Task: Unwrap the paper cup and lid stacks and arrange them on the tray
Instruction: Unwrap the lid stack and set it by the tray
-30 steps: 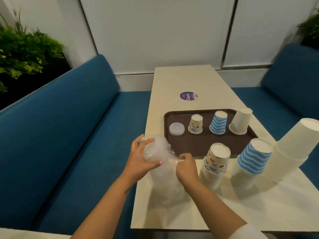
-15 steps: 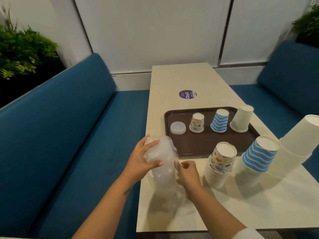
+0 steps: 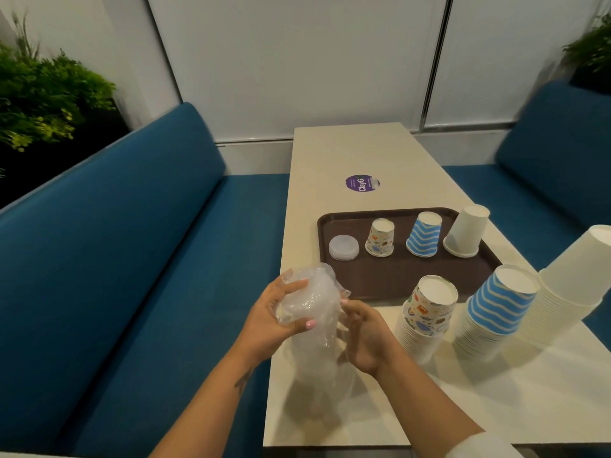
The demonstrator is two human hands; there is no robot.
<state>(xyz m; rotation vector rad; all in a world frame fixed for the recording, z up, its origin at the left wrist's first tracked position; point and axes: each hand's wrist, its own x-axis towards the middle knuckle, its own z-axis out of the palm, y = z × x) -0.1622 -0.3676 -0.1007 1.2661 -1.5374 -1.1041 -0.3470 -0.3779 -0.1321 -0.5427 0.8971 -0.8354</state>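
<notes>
A stack of clear lids in crinkled clear plastic wrap (image 3: 312, 299) stands at the table's near left edge. My left hand (image 3: 274, 317) grips the top of the wrapped stack. My right hand (image 3: 362, 335) pinches the wrap on its right side. On the brown tray (image 3: 380, 282) sit a short pile of clear lids (image 3: 344, 247), a cartoon-print cup (image 3: 381, 238), a blue striped cup (image 3: 424, 234) and a plain white cup (image 3: 466, 231), all upside down. In front of the tray stand three unwrapped stacks: cartoon-print (image 3: 426, 317), blue striped (image 3: 494, 309) and white (image 3: 572, 282).
The cream table (image 3: 347, 153) runs away from me between two blue benches (image 3: 115, 242). A purple round sticker (image 3: 362, 183) lies beyond the tray. Green plants (image 3: 39, 94) stand behind the left bench. White wall panels close the far end.
My right hand has shifted up along the wrap's right side and my left hand has turned the top of the wrapped stack slightly. The camera view has drifted left.
</notes>
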